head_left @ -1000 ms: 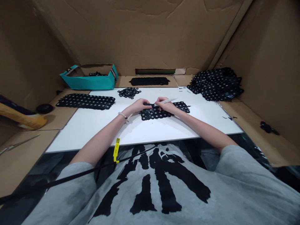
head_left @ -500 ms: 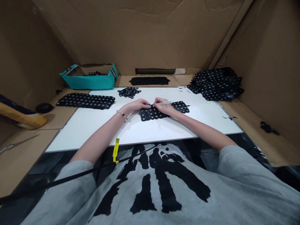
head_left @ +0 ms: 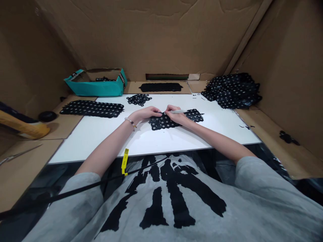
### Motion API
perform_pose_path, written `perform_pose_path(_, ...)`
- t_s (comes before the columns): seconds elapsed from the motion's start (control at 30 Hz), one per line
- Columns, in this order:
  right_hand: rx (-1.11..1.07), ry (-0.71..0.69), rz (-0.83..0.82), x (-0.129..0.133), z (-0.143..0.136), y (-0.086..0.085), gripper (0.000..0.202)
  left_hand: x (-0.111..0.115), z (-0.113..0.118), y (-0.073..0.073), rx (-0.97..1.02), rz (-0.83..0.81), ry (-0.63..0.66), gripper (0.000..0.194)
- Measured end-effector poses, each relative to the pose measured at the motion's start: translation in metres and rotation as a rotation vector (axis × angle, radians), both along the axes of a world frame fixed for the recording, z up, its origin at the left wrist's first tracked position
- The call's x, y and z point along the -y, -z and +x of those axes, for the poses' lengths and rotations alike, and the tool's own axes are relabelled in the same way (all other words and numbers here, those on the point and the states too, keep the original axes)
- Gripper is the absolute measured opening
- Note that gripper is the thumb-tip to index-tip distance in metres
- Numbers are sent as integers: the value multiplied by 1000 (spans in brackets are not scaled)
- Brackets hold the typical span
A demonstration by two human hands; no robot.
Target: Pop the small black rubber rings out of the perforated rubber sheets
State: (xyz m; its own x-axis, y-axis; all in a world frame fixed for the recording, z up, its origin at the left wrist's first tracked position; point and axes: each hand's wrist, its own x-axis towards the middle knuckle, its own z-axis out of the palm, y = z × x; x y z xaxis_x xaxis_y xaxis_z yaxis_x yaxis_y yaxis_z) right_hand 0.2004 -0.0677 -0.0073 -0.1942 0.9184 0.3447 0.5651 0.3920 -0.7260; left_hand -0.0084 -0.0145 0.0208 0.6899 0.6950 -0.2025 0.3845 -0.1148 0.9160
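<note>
A black panel of joined rings with pale round openings [head_left: 163, 123] lies flat on the white board [head_left: 101, 143]. My left hand [head_left: 147, 113] pinches the panel's far edge between thumb and fingers. Close beside it, my right hand [head_left: 176, 117] is closed around a slim white pen-like tool [head_left: 179, 111]. The tool's tip points at the same edge, by my left fingertips, but it is too small to make out. My right hand covers the middle of the panel. Behind my hands is a small heap of loose black rings [head_left: 138, 99].
A teal box [head_left: 96, 88] with black rings stands at the back left. Another ring panel [head_left: 92, 108] lies left, a stack of black strips [head_left: 160, 87] at the back, and a large panel pile [head_left: 232, 90] back right. Scissors [head_left: 20, 154] lie far left. Cardboard walls surround the board.
</note>
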Motion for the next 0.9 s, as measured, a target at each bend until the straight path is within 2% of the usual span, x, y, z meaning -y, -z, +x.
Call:
perform_pose_path(0.13,46,35,1,3,-3,-1,17,-2,-1,1,-13,22,33,35)
perform_pose_path(0.23,30,31,-4,2,-2,-3,16,-2,0,2,-55,106,45,35)
perform_pose_path(0.37,-101,-24,-177,-3,6,-3,17,-2,3,4,-115,339,42,39)
perform_pose_path(0.43,-147,-54,-269,-5,10,-2,17,-4,4,7,-118,391,29,40)
perform_pose_path(0.7,-106,-91,-237,-3,13,-2,18,-8,5,16,-112,325,-74,55)
perform_pose_path(0.9,-158,-95,-287,-14,15,6,18,-7,6,18,-84,308,-131,52)
